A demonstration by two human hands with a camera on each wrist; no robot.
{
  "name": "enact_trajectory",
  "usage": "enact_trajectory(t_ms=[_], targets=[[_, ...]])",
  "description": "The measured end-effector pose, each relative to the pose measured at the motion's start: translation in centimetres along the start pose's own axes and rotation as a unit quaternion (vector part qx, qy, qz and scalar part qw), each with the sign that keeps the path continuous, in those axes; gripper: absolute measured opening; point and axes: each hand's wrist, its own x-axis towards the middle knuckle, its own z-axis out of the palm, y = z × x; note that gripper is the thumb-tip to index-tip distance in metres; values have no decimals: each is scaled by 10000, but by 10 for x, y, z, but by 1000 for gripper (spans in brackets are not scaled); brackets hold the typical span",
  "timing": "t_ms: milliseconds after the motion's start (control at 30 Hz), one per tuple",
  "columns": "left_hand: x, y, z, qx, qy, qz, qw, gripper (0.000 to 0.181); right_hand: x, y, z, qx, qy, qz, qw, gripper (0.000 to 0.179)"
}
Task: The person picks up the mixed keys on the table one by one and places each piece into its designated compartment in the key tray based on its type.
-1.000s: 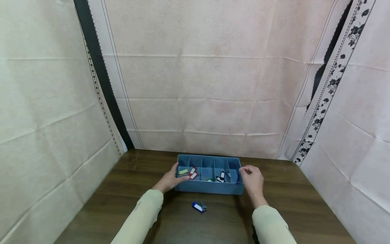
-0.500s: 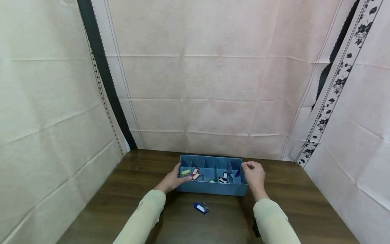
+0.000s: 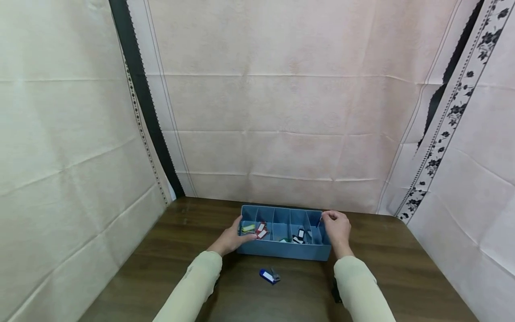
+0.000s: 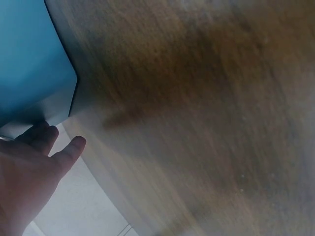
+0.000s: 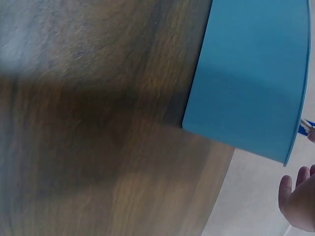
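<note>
A blue divided box stands on the table with key tags in its compartments. My left hand holds its left end, thumb over the front rim and fingers along the end wall; several of those fingers lie against the box in the left wrist view. At the right end, my right hand pinches a small blue key tag above the rightmost compartment. Fingers hide most of this tag. Inside the box are yellow-green, red, green and black tags.
In front of the box, another blue key tag with a white label lies on the brown wooden table, a greyish piece beside it. Pale cloth hangs behind the table and on both sides.
My right hand has carried the blue tag from the box's front right rim back over the rightmost compartment. My left hand keeps its hold on the left end. The head view has shifted slightly.
</note>
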Motion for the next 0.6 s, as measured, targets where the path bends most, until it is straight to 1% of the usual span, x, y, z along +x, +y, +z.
enact_trajectory(t_ms=[133,333,600], targets=[[-1,2,2,-25,3,-37,10000,101,4,1,-1,-15,-44,-47,10000,27],[-1,3,3,-8,45,-58,10000,101,7,3,-4,-64,71,-149,9998,28],[0,-1,1,26,14,-4,10000,100,3,4,-7,-133,-114,22,9998,33]])
